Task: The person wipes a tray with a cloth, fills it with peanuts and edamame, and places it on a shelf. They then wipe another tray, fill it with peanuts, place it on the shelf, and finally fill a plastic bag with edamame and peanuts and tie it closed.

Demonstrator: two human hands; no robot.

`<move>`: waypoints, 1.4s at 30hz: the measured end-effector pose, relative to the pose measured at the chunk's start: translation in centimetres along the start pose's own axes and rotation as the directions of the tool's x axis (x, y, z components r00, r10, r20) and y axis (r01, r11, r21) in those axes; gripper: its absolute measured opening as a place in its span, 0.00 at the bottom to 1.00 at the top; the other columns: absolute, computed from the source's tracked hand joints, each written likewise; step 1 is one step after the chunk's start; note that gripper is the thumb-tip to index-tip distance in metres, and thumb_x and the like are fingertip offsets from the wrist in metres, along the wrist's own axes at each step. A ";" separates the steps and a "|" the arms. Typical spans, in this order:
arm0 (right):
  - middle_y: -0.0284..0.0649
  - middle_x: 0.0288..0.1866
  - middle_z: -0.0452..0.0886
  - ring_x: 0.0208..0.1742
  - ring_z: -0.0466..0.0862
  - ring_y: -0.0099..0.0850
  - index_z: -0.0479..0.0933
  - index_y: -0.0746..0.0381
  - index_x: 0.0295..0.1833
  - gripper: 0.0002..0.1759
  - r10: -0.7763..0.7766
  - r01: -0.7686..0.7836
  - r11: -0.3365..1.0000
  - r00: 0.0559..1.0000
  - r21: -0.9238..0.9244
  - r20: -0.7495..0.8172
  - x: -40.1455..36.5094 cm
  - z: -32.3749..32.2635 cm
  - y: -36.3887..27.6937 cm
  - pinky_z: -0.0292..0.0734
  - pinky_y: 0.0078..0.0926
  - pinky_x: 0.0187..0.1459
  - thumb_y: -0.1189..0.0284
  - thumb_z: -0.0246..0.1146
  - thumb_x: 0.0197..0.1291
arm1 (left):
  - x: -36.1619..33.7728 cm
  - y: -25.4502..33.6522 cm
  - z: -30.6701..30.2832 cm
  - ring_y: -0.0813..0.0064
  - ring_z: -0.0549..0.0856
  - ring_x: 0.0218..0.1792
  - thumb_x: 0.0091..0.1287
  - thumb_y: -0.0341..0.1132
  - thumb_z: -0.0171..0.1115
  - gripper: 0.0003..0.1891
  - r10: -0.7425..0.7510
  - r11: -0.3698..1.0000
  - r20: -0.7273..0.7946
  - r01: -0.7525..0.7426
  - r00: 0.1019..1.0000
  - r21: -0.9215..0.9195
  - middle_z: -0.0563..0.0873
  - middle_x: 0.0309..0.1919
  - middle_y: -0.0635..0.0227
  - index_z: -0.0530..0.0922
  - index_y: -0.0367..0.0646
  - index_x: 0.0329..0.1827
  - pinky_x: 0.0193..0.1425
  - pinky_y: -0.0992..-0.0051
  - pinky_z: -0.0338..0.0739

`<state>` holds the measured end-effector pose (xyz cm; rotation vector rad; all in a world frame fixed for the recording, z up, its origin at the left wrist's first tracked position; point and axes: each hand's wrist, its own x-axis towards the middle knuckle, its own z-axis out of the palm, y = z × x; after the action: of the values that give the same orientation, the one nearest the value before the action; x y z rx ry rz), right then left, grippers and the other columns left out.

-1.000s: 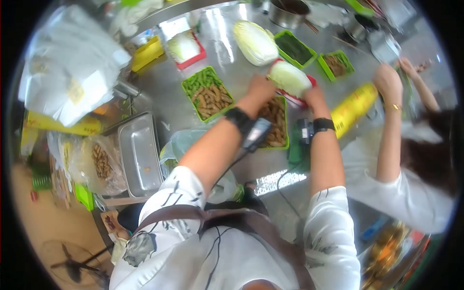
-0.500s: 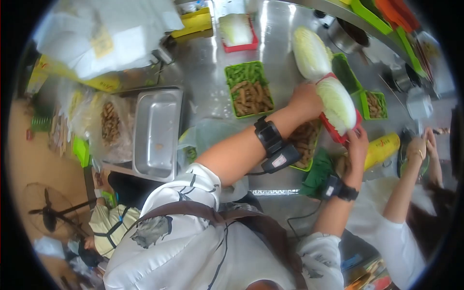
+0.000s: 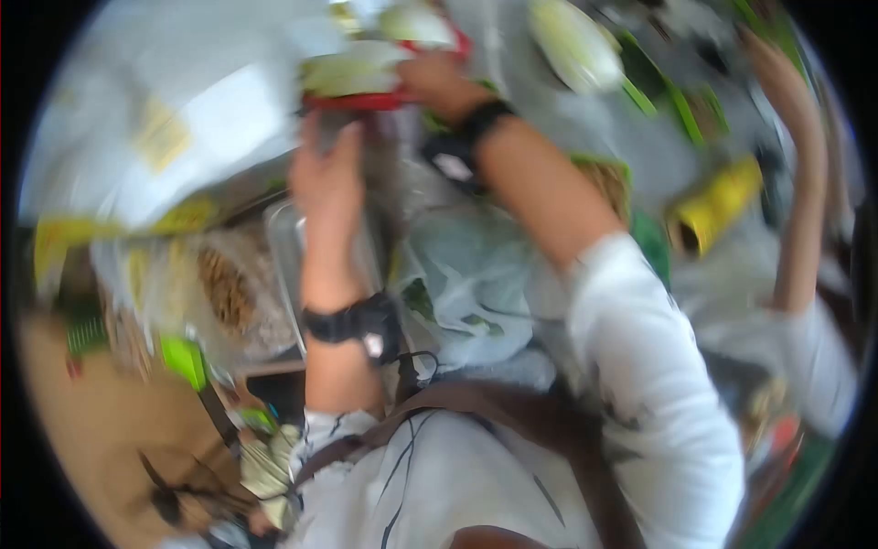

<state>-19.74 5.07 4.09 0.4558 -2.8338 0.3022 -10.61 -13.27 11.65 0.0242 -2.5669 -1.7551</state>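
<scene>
A red tray (image 3: 358, 102) with a halved Chinese cabbage (image 3: 352, 70) in it is at the upper middle, smeared by motion. My right hand (image 3: 437, 80) is closed on the tray's right end. Just below the tray's front left edge is my left hand (image 3: 327, 169), fingers stretched and apart; whether the tips touch the rim cannot be made out. Behind the tray, a second red tray (image 3: 464, 41) carries another piece of cabbage (image 3: 416, 23).
A whole Chinese cabbage (image 3: 574, 46) lies at the upper right, beside green trays (image 3: 645, 69). A steel pan (image 3: 366, 242) and a bag of brown pieces (image 3: 224, 288) stand at left. A yellow roll (image 3: 718, 206) lies near a co-worker's arm (image 3: 800, 174).
Both my hands and the red tray of cabbage have swung from the right side to the upper left, near the other red tray. My left hand's fingers are now spread. The co-worker's arm has risen.
</scene>
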 end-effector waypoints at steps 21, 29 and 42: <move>0.54 0.73 0.51 0.75 0.47 0.52 0.60 0.61 0.69 0.44 0.676 -0.677 0.736 0.733 0.019 -0.074 -32.1 -7.0 -4.1 0.39 0.59 0.69 0.56 0.68 0.47 | -1.6 -4.4 13.5 0.49 0.73 0.59 0.61 0.26 0.51 0.24 0.015 0.995 0.324 -0.046 0.946 0.088 0.74 0.57 0.44 0.63 0.32 0.62 0.63 0.63 0.66; 0.52 0.74 0.51 0.74 0.49 0.51 0.60 0.59 0.70 0.46 0.684 -0.716 0.692 0.691 -0.089 -0.233 -31.6 -6.3 3.9 0.43 0.58 0.68 0.52 0.67 0.46 | -2.7 -5.9 16.3 0.50 0.75 0.56 0.55 0.18 0.49 0.26 0.206 0.978 0.286 -0.183 0.936 -0.105 0.75 0.53 0.46 0.64 0.35 0.61 0.61 0.63 0.67; 0.51 0.69 0.62 0.69 0.61 0.50 0.62 0.64 0.67 0.37 0.332 -0.314 0.808 0.942 0.498 0.056 -32.2 -9.6 -8.7 0.55 0.44 0.68 0.66 0.67 0.53 | -11.3 -0.8 -1.6 0.56 0.66 0.68 0.63 0.30 0.54 0.27 0.172 0.975 0.547 -0.222 0.819 0.025 0.67 0.66 0.50 0.64 0.37 0.67 0.69 0.64 0.61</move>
<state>14.80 8.24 5.59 0.0436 -2.7630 1.1221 0.77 -14.66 11.29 -0.8298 -2.8633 -1.7608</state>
